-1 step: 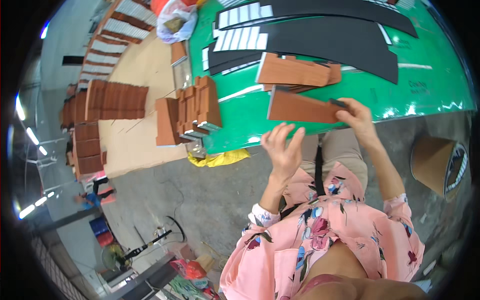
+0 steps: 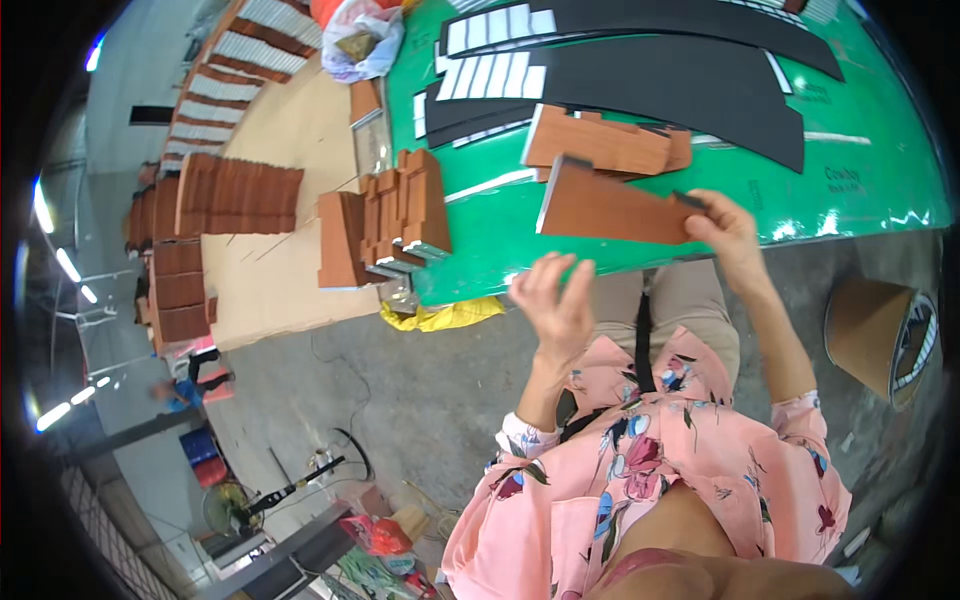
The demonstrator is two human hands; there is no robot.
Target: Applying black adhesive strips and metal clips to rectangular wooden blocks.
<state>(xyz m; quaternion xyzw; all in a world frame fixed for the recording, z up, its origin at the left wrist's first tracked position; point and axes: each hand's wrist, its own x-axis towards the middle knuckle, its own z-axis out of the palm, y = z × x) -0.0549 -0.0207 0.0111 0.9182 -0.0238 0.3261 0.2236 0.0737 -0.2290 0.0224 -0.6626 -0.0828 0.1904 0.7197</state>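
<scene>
My right hand (image 2: 728, 238) grips the right end of a flat brown wood-look panel (image 2: 612, 208), thumb and fingers closed on it. Small black strips sit at the panel's upper left and right corners. The panel is held over the near part of the green-covered table (image 2: 490, 235). Just beyond it lie similar brown panels (image 2: 600, 142), stacked and partly overlapped by the held one. My left hand (image 2: 555, 302) is empty, its fingers apart and a little bent, near the table's front edge below the panel's left end.
Upright stacked brown panels (image 2: 385, 215) stand to the left, beside a tan board (image 2: 265, 270) with more brown pieces (image 2: 240, 198). Long black curved sheets (image 2: 650, 90) lie at the back. A plastic bag (image 2: 358, 45) sits back left; a brown roll (image 2: 870, 325) stands at right.
My right hand has raised the panel slightly, its left end tipping upward. My left hand has drawn a little to the left, away from the panel.
</scene>
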